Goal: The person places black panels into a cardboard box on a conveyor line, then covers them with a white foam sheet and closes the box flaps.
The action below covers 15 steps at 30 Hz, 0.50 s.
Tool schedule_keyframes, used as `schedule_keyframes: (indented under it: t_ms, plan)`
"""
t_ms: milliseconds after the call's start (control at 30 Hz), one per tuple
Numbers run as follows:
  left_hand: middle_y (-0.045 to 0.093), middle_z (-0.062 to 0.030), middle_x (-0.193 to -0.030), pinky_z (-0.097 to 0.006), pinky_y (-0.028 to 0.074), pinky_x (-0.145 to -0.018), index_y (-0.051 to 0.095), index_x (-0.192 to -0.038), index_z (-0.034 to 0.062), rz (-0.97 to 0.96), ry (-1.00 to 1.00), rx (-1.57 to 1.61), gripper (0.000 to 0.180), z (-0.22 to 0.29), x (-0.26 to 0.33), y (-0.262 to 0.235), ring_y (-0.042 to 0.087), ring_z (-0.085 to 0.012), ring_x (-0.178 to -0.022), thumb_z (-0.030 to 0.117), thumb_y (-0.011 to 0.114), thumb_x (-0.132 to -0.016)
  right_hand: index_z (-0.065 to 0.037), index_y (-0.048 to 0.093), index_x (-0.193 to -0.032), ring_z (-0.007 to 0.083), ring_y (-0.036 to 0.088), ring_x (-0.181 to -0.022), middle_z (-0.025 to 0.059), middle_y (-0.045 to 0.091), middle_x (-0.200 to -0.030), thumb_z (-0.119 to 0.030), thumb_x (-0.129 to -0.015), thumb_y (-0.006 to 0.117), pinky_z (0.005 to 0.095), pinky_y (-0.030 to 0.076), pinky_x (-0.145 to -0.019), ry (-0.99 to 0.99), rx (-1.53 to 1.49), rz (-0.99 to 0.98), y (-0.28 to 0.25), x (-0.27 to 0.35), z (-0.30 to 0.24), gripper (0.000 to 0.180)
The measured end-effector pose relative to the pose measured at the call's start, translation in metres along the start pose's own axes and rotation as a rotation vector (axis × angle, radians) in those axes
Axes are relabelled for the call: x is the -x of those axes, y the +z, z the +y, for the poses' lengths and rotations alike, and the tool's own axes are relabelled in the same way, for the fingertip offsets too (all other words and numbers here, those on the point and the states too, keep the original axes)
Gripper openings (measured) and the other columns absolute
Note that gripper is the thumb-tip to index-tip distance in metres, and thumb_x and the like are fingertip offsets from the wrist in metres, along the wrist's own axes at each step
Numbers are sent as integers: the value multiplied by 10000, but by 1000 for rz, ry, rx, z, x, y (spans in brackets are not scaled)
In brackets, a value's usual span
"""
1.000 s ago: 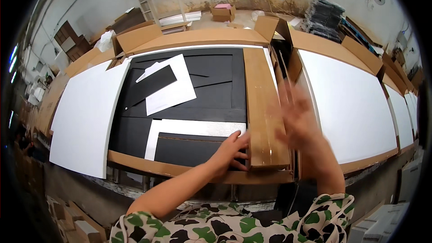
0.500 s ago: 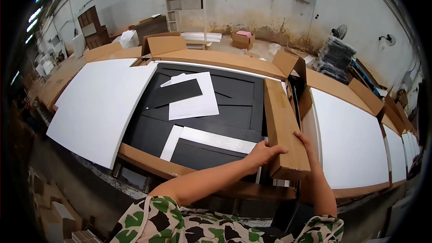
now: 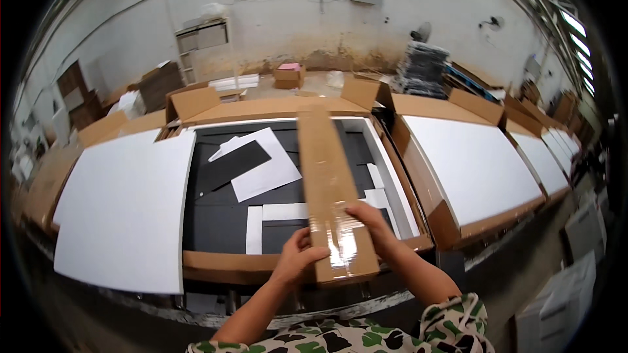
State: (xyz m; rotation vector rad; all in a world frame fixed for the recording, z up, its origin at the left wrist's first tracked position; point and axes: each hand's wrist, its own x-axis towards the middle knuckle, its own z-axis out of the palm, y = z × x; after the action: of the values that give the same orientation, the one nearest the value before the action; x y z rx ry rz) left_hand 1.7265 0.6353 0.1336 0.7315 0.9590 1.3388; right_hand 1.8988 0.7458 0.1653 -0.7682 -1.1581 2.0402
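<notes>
Both my hands grip a long, narrow brown cardboard box (image 3: 327, 176) near its close end, which has shiny clear tape on it. My left hand (image 3: 296, 258) clasps the left edge, thumb on top. On the right edge, my right hand (image 3: 371, 219) presses its thumb on the top face. The box is held above an open carton (image 3: 229, 263) lined with white foam (image 3: 400, 186). Inside lie dark panels (image 3: 219, 222) and white foam strips (image 3: 284, 212). A white paper sheet (image 3: 281, 163) rests on the panels, partly under a dark flat strip (image 3: 235, 167).
A large white foam sheet (image 3: 124, 209) lies left of the open carton. To the right stand more open cartons with white sheets (image 3: 464, 170) on top. Raised cardboard flaps (image 3: 360, 91) line the far side. Beyond are a wrapped stack (image 3: 420, 68) and a small box (image 3: 289, 77).
The long box has come up off the carton's right side and moved left, its taped face now showing. White foam along the right wall is uncovered. My view has turned right.
</notes>
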Motion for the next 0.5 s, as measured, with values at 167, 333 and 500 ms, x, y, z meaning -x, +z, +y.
schedule_keyframes:
  t_ms: [167, 333, 500]
  plan:
    - [567, -147, -1099, -328, 473, -853, 481, -1205, -68, 151, -4, -157, 635, 16, 40, -51, 569, -201, -987, 189, 738, -684, 14, 455, -1236, 179, 593, -920, 125, 589, -1031, -334, -876, 582, 325, 510, -769, 161, -40, -111, 43, -22, 43, 517]
    - [555, -98, -816, -293, 439, -617, 650, -888, 2, 645, 726, -1112, 228, 41, 43, -81, 549, -203, -717, 110, 750, -713, 26, 648, -969, 191, 635, -737, 120, 660, -805, -405, -905, 539, 323, 507, -680, -11, 1176, -223, 20, -43, 19, 449]
    - [583, -75, -788, -303, 422, -594, 649, -805, 14, 726, 680, -1102, 144, -5, 21, -127, 547, -210, -668, 127, 724, -756, 13, 677, -789, 188, 634, -584, 125, 656, -675, -204, -798, 608, 308, 518, -580, -384, 1083, 132, -91, -136, -32, 228]
